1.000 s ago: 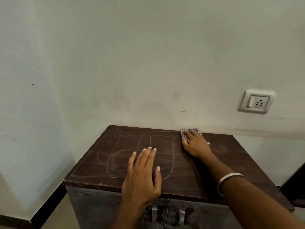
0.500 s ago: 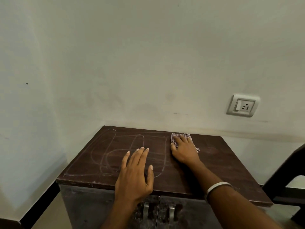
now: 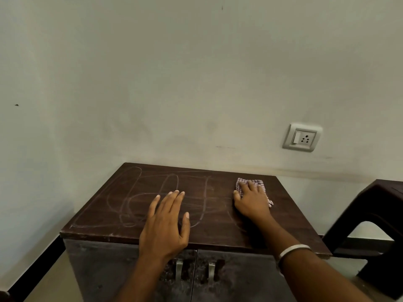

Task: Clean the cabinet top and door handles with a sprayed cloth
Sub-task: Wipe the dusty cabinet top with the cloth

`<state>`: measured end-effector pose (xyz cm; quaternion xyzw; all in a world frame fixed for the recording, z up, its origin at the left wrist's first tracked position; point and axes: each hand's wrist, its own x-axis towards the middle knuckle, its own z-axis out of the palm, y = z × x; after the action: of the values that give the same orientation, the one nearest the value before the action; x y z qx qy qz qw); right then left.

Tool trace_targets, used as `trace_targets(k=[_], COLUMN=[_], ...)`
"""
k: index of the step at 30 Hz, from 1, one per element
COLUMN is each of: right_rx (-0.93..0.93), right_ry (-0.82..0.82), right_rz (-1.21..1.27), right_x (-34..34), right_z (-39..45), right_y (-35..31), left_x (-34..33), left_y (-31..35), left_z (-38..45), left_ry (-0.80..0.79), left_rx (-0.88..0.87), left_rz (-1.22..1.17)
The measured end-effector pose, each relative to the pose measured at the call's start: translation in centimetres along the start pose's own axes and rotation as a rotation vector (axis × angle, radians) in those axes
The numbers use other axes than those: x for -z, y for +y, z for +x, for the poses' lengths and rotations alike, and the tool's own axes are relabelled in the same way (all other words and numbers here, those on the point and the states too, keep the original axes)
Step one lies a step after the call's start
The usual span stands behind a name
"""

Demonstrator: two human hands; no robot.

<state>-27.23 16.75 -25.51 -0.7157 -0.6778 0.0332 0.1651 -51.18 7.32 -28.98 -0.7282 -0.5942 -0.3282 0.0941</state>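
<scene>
A low cabinet has a dark brown wooden top (image 3: 113,205) covered with looping pale chalk-like lines. My right hand (image 3: 250,201) presses flat on a checked cloth (image 3: 260,183) toward the back right of the top; a white bangle sits on that wrist. Flat on the front middle of the top rests my left hand (image 3: 165,223), fingers spread and holding nothing. Below the front edge, two metal door handles (image 3: 179,269) (image 3: 211,270) hang side by side on the grimy doors.
The cabinet stands in a corner against pale walls. A white switch and socket plate (image 3: 302,137) is on the back wall to the right. A dark plastic stool (image 3: 375,214) stands right of the cabinet. A black skirting strip runs along the left wall's base.
My right hand has slid the cloth to the right and slightly toward me across the top. My left hand stays flat in the same place. The view has shifted right, showing the stool.
</scene>
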Motion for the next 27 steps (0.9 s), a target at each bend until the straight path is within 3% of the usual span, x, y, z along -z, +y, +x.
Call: trace_targets(k=[8,17,20,27], right_rx=[0.178,-0.039,-0.05,0.146], right_ry=[-0.035,0.022,0.028,0.007], right_rz=[0.075,0.019,0.016,0.06], right_x=[-0.6,1.3,0.9,-0.8], right_z=[-2.7,-2.8,-3.2,-6.3], right_y=[-3.5,3.2,1.7,-4.3], left_x=[0.3,0.2,0.2,0.4], left_y=[0.2,0.2,0.2,0.3], left_z=[-0.1,-0.1,-0.1,-0.1], left_ry=[0.002,-0.005,-0.007,-0.013], left_rx=[0.007,0.006,0.006,0.015], left_rz=[0.009,0.011,0.022,0.037])
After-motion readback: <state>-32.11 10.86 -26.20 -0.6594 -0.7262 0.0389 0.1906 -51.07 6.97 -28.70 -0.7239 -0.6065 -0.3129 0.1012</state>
